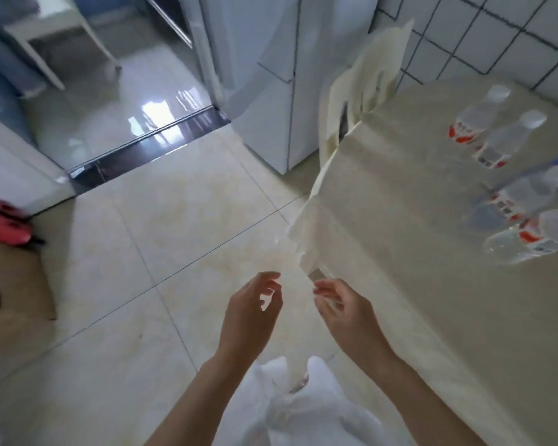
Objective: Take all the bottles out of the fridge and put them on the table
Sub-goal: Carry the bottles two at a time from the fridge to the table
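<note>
Several clear plastic bottles with red-and-white labels stand on the table (400, 194) at the right, among them one at the back (479, 115), one beside it (506, 140) and two nearer ones (529, 194) (535, 239). The white fridge (271, 91) stands shut beyond the table's far corner. My left hand (252, 313) and my right hand (345, 313) hover over the floor beside the table's near corner. Both hold nothing, with fingers loosely curled and apart.
A cream cloth covers the table and hangs over its edge (306, 226). A cream chair (364, 88) sits between fridge and table. A doorway with a dark threshold (149, 140) opens at the back left. A cardboard box (10, 284) and red objects (0, 220) lie at left.
</note>
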A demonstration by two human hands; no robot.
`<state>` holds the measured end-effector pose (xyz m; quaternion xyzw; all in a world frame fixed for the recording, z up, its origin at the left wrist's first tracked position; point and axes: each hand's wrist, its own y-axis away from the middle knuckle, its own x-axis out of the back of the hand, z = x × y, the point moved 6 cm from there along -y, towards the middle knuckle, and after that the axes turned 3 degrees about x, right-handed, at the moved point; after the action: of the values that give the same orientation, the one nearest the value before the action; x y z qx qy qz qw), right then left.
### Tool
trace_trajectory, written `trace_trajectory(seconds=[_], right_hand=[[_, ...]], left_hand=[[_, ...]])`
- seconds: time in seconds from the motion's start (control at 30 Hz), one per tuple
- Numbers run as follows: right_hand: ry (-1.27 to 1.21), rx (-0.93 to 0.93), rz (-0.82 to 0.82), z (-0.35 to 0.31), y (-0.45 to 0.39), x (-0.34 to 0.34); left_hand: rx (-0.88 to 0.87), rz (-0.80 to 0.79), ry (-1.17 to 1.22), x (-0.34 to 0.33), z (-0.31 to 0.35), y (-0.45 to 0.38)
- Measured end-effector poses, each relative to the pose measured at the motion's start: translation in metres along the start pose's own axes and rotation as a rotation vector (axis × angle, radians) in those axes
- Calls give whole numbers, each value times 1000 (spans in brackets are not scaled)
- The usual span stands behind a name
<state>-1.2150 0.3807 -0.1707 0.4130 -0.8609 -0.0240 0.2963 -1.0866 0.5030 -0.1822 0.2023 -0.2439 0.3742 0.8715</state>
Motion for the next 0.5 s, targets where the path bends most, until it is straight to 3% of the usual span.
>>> trace_trajectory(seconds=[0.3, 0.5], right_hand=[[137, 154, -310, -118, -71, -171], [133, 188, -359, -175, -110, -249]], left_hand=[[176, 210, 23, 176, -103, -35], [244, 291, 38, 267, -156, -70]])
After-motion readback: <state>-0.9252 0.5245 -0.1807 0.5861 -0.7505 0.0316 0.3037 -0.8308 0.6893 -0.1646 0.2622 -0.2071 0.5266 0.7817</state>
